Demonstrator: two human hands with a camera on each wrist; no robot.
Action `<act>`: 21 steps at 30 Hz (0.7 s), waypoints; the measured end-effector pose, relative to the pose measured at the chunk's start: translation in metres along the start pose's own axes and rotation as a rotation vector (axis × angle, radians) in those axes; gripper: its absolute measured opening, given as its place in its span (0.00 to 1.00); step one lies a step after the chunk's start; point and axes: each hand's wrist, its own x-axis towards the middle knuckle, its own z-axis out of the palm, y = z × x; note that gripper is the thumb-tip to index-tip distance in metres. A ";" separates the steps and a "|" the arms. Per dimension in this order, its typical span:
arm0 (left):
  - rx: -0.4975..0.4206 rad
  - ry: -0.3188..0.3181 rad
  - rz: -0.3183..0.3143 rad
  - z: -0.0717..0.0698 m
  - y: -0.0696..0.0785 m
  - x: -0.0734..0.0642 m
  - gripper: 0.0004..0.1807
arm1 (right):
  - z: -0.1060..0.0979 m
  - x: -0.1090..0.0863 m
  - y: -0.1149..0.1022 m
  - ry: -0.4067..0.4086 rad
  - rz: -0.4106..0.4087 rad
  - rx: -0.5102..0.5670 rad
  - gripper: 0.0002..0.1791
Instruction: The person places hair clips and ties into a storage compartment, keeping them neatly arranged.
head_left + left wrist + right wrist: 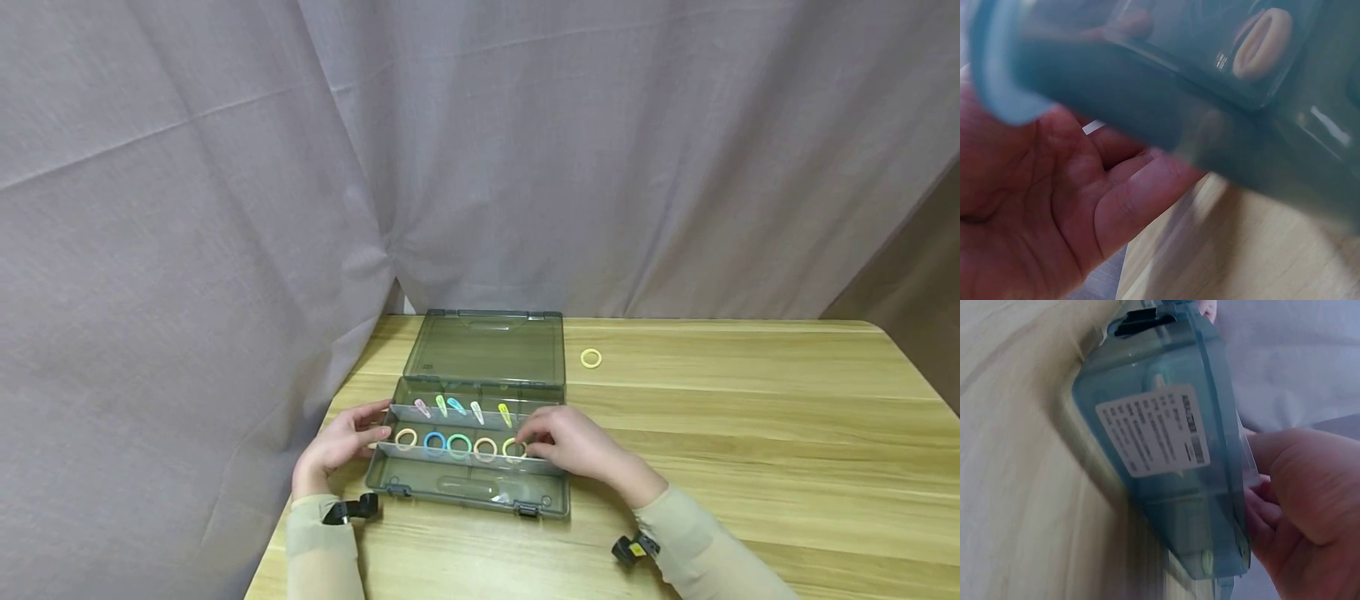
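A translucent dark plastic box (405,472) with compartments lies open on the table, its lid (483,348) folded back. Its middle compartment holds a row of hair ties, among them a blue one (425,443), a green one (449,447) and a yellow one (506,450) at the right end. My right hand (573,442) reaches over the box's right side and pinches the yellow hair tie. Against the left wall rests my left hand (341,442), thumb and fingers extended along it. In the left wrist view a pale hair tie (1263,44) shows through the wall.
Several snap hair clips (477,412) lie in a row in the compartment behind. Another yellow hair tie (582,358) is on the wooden table (750,433), right of the lid. Grey curtain (525,167) hangs behind and left. A white label (1154,431) marks the box's side.
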 end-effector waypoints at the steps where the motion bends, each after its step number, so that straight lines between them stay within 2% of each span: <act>1: -0.001 0.001 -0.001 0.000 0.000 0.000 0.36 | 0.000 -0.001 0.001 0.004 0.003 0.027 0.10; 7: 0.001 0.005 -0.003 0.001 0.001 -0.001 0.36 | -0.006 -0.007 0.006 0.047 0.044 0.190 0.09; 12: 0.002 0.009 -0.004 0.002 0.002 -0.001 0.36 | -0.015 -0.012 0.016 0.165 0.093 0.180 0.08; 16: 0.002 0.011 -0.003 0.002 0.002 0.000 0.36 | -0.026 -0.016 0.030 0.285 0.224 0.234 0.07; 19: 0.006 0.012 -0.001 0.002 0.002 -0.001 0.35 | -0.035 -0.018 0.047 0.369 0.348 0.318 0.10; 21: 0.008 0.014 -0.001 0.002 0.001 -0.001 0.35 | -0.040 -0.019 0.062 0.418 0.413 0.338 0.12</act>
